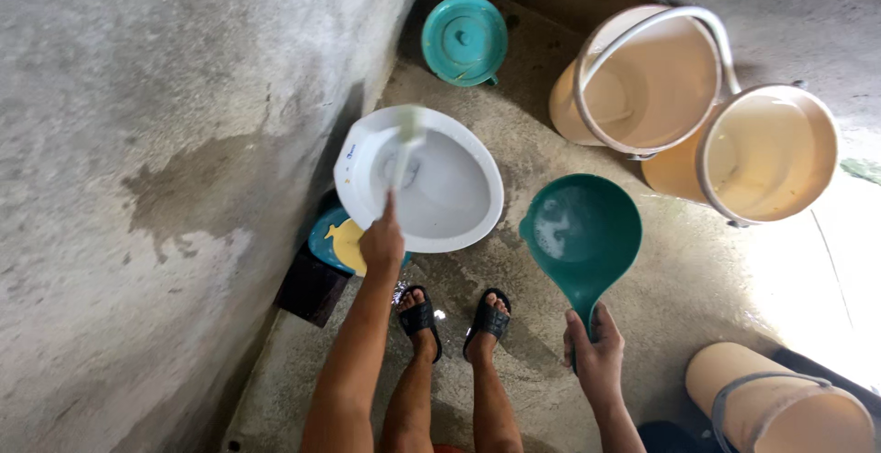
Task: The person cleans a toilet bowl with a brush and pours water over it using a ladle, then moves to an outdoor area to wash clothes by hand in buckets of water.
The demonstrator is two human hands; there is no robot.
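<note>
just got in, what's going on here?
A person in black sandals stands over a white squat toilet pan. The left hand holds a pale brush, blurred, inside the bowl. The right hand grips the handle of a green dipper with foamy water in it. Two beige buckets stand beyond it.

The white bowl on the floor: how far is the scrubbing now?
Done: nothing shows as finished. In hand: the left hand works a blurred brush inside the white bowl; the right hand holds a green dipper with foamy water. Left, probably: rinsing.
</note>
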